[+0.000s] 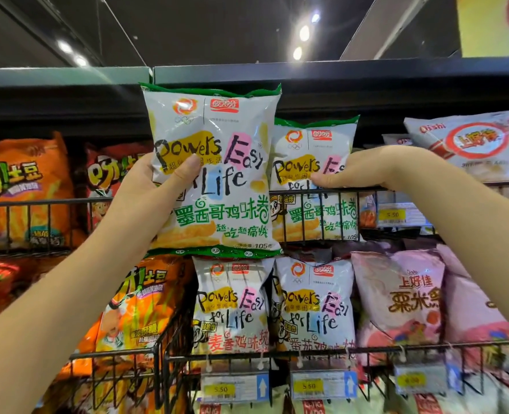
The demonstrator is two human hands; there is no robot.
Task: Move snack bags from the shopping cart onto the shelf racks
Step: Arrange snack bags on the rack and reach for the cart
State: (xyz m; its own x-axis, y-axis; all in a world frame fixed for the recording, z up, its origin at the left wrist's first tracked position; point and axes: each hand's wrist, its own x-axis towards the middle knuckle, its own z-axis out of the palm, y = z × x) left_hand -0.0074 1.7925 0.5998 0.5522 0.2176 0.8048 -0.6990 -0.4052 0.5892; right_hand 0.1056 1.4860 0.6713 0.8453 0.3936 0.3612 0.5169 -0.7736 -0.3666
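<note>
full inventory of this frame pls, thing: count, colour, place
held snack bag: 1, white with green trim, raised before upper rack
matching green-text bag: 1, white, upper rack
red-text bags: 2, white, lower rack, centre
orange bags: at least 2, left racks
red bag: 1, upper rack, left of centre
pink bags: at least 2, lower rack, right
wire racks: black, two tiers
price tags: several, yellow, rack fronts
left hand: grip on held snack bag
right hand: fingers on matching green-text bag

Price tags [309, 385] blurred — partly unreadable.
</note>
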